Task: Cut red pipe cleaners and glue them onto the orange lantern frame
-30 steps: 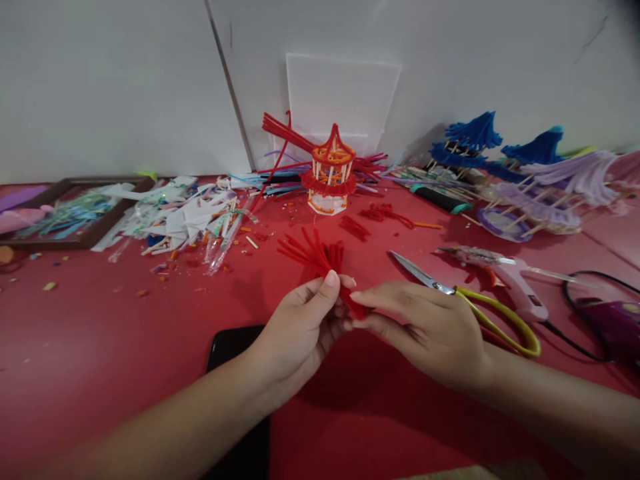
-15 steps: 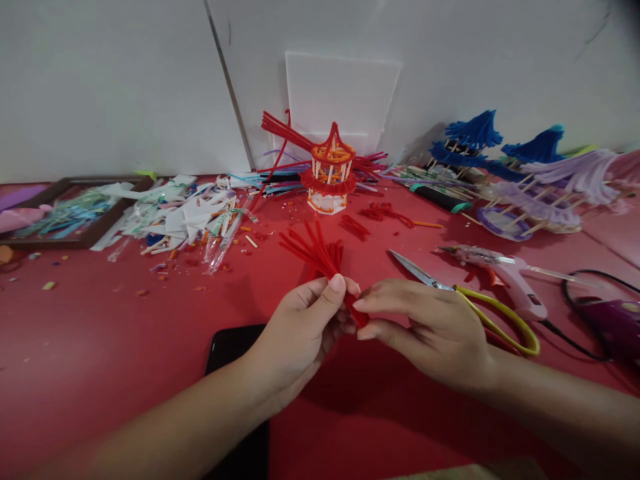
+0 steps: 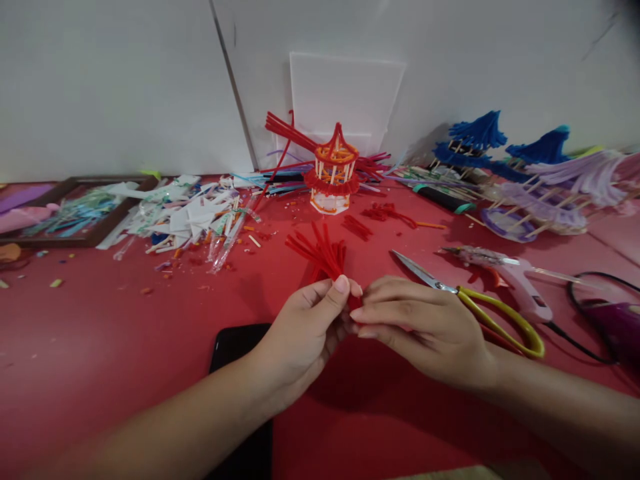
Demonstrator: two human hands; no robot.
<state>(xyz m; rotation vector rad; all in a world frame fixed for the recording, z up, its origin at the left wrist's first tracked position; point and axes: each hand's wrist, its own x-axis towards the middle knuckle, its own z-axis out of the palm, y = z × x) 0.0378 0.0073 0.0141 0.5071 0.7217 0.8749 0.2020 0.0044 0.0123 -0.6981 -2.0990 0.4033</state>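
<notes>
In the head view, clutches a fan of red fuzzy stems (image 3: 327, 257) in the left hand (image 3: 307, 327) and pinches their lower end with the right hand (image 3: 425, 328), above the red worktop (image 3: 125, 347), well in from its far edge. Has scissors (image 3: 417, 269) just beside the right hand and a small pavilion (image 3: 333, 183) near that edge.

Your desk (image 3: 150, 360) is smooth with a soft sheen. The scissors (image 3: 414, 267) show shiny metal blades and smooth yellow handles. You have fuzzy, matt red stems (image 3: 323, 253) in your grip, a glossy black phone (image 3: 240, 343), and a pink glue gun (image 3: 525, 283) that looks plastic.
</notes>
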